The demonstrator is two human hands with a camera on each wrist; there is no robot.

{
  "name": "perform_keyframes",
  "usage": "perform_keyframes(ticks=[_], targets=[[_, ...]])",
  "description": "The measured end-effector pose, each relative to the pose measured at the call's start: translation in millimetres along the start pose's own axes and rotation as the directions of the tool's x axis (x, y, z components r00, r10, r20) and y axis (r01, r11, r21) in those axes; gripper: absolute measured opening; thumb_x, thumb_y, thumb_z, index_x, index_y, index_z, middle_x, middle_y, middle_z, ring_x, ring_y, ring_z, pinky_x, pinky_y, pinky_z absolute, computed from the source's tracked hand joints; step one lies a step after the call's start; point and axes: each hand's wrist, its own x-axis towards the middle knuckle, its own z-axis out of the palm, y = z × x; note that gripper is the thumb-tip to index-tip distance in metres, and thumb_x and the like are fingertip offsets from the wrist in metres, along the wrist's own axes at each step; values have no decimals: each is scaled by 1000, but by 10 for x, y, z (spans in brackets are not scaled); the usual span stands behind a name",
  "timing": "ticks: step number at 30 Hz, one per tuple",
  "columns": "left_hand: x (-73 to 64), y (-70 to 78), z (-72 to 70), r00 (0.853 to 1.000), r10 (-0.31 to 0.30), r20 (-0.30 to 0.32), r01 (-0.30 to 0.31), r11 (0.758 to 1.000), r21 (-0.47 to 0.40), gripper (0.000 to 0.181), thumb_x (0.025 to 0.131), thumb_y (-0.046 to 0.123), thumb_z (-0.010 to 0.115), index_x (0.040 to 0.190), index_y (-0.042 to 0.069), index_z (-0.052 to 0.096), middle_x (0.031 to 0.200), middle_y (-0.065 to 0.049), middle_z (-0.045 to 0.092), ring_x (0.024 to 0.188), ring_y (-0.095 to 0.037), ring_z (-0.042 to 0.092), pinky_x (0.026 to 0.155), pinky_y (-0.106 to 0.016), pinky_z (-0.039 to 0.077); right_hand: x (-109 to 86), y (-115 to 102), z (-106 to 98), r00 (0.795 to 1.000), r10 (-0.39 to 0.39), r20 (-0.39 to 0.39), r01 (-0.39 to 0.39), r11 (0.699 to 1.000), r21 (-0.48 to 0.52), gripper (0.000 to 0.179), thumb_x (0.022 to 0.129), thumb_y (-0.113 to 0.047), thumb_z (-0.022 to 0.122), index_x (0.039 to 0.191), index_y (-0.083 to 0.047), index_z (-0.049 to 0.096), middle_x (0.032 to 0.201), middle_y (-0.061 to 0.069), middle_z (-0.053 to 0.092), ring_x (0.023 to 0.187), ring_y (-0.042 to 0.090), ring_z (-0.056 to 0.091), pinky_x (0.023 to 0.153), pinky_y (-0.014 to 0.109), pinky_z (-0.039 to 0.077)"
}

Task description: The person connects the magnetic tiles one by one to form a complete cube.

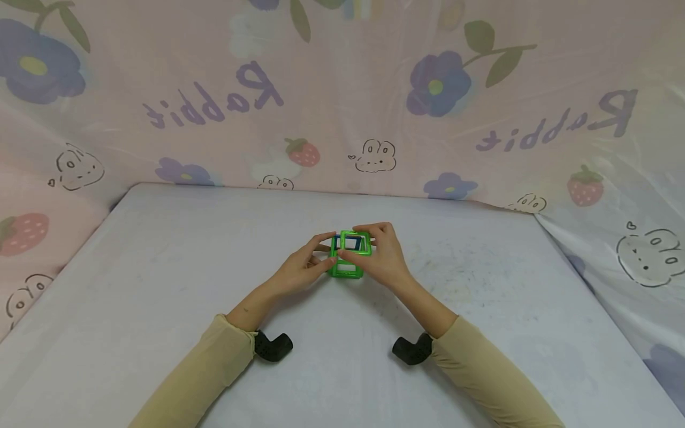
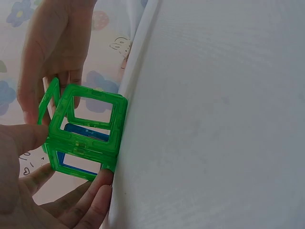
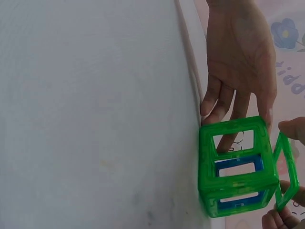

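A small box of green magnetic tiles [image 1: 346,275] with open square centres stands on the table in the head view. A blue magnetic tile [image 3: 259,163] shows through its frames in the right wrist view. My left hand [image 1: 302,266] grips the box's left side, its thumb at the upper edge and other fingers lower down in the left wrist view. My right hand [image 1: 389,257] pinches a loose-looking green magnetic tile [image 3: 290,164] between thumb and fingers. That tile is tilted against one edge of the box; whether they touch is unclear.
A white cloth covers the table [image 1: 214,255]. Behind it hangs a pink printed curtain [image 1: 332,107]. A black curved piece [image 1: 275,348] sits by the left cuff and another black piece [image 1: 412,349] by the right cuff.
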Motion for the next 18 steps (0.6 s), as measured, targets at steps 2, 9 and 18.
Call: perform_keyframes(ticks=[2, 9, 18], targets=[[-2, 2, -1, 1000, -2, 1, 2, 1000, -1, 55, 99, 25, 53, 149, 23, 31, 137, -20, 51, 92, -21, 63, 81, -35, 49, 1, -5, 8, 1000, -9, -1, 9, 1000, 0, 60, 76, -33, 81, 125, -6, 60, 123, 14, 42, 115, 30, 46, 99, 45, 44], [-12, 8, -10, 1000, -4, -1, 4, 1000, -1, 55, 98, 24, 53, 148, 25, 31, 136, -19, 52, 88, -19, 62, 78, -31, 46, 12, -13, 44, 998, -56, 3, 56, 998, -11, 58, 76, -32, 80, 124, -4, 61, 122, 16, 43, 114, 29, 45, 98, 47, 44], [-12, 5, -11, 1000, 2, -6, -1, 1000, 6, 56, 97, 21, 54, 148, 24, 31, 135, -19, 52, 85, -18, 61, 76, -30, 45, 21, -14, 79, 998, -58, 3, 58, 998, -18, 58, 76, -32, 81, 123, -4, 61, 120, 16, 44, 113, 29, 45, 98, 45, 44]])
